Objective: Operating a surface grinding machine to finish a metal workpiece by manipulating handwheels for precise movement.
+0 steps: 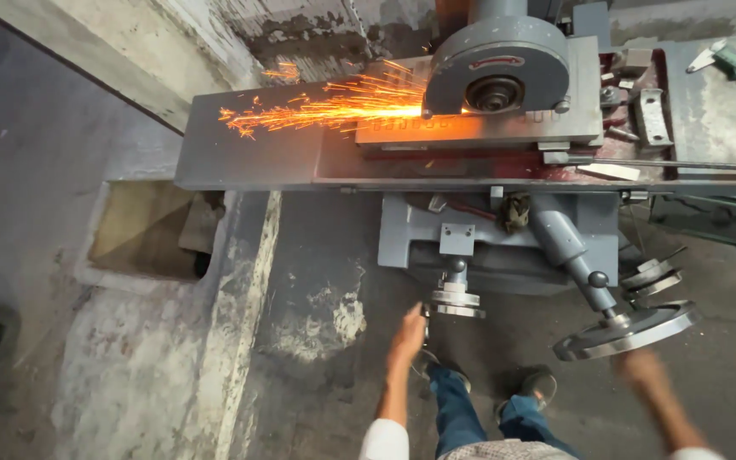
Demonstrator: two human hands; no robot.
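Note:
I look down on a grey surface grinder. Its guarded grinding wheel (496,81) runs on a flat workpiece (411,128) on the machine table (249,153), and orange sparks (317,111) fly to the left. My left hand (408,334) reaches forward with its fingers closed at the handle of the small handwheel (456,301) at the machine's front. My right hand (639,366) is blurred just under the rim of the large handwheel (628,332); its grip cannot be made out. My feet (487,388) stand on the floor below the wheels.
A caliper (730,61) and metal blocks (649,115) lie on the bench at the right. A rectangular pit (142,230) opens in the concrete floor at the left. A rag (517,211) hangs under the table. A third, smaller handwheel (653,274) sits at the right.

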